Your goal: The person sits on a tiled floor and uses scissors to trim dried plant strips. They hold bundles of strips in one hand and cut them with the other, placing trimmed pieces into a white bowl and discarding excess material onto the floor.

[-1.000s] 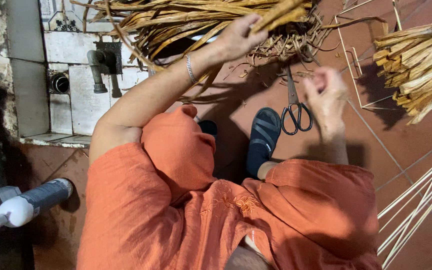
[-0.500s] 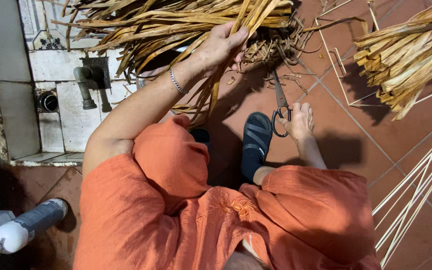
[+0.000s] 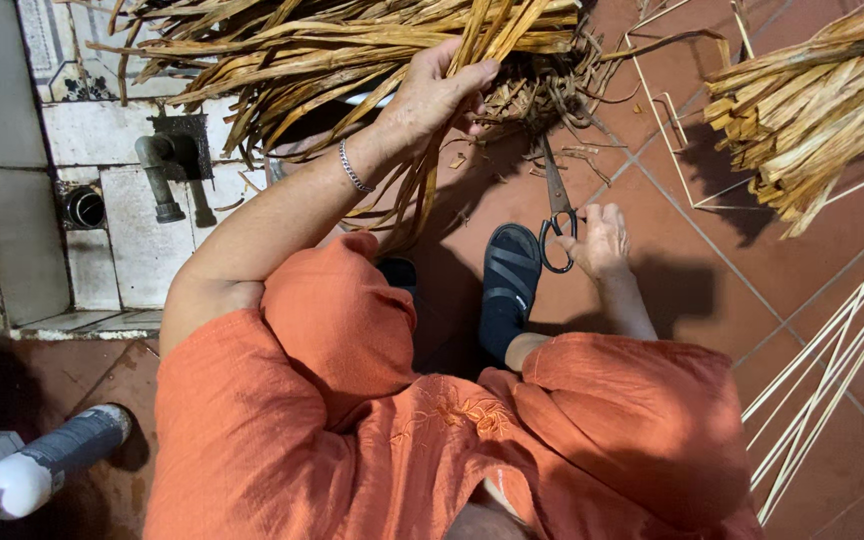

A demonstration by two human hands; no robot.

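A bunch of dried leaf strips [image 3: 432, 130] is being gripped by the closed left hand [image 3: 439, 95], just above the scissors [image 3: 556, 205]. The scissors' handles are being touched by the right hand [image 3: 600, 240]; its fingers are partly hidden, so its grip cannot be told.

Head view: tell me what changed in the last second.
The right hand came down from open air to the floor and closed on the black handles of the scissors, which had been lying untouched. The left hand kept its grip on the dried leaf strips. The scissors lie where they were; the dark sandal, the strip bundle at the right and the thin sticks have not moved.
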